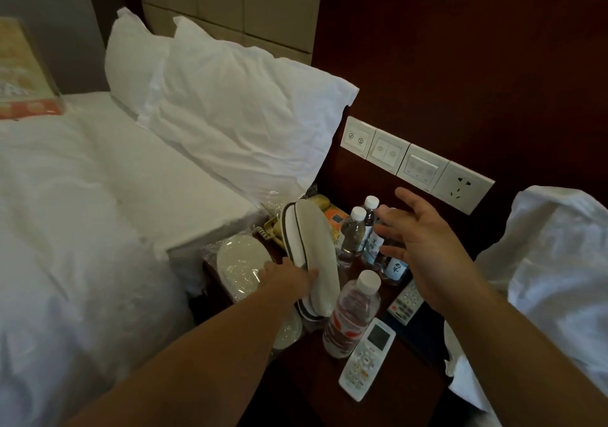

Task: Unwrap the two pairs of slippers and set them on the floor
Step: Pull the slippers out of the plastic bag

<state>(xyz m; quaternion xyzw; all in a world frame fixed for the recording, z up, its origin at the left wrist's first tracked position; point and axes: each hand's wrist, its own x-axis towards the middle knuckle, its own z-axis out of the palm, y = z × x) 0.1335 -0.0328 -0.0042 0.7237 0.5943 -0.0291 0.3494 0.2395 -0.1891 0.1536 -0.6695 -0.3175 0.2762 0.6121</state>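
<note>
A pair of white slippers (314, 249) with dark trim stands on edge over the dark nightstand (296, 390), pressed sole to sole. My left hand (289, 280) grips its lower end. A second pair of slippers (241, 263), still in clear plastic wrap, lies flat at the nightstand's left edge beside the bed. My right hand (418, 239) hovers open, fingers spread, above the water bottles to the right and touches nothing.
Several water bottles (352, 314) stand on the nightstand, with two white remotes (367, 359) near its front. A yellow telephone (325, 216) sits at the back. White bed (82, 212) and pillows (237, 123) left, another white bed (552, 278) right, wall switches (416, 163) behind.
</note>
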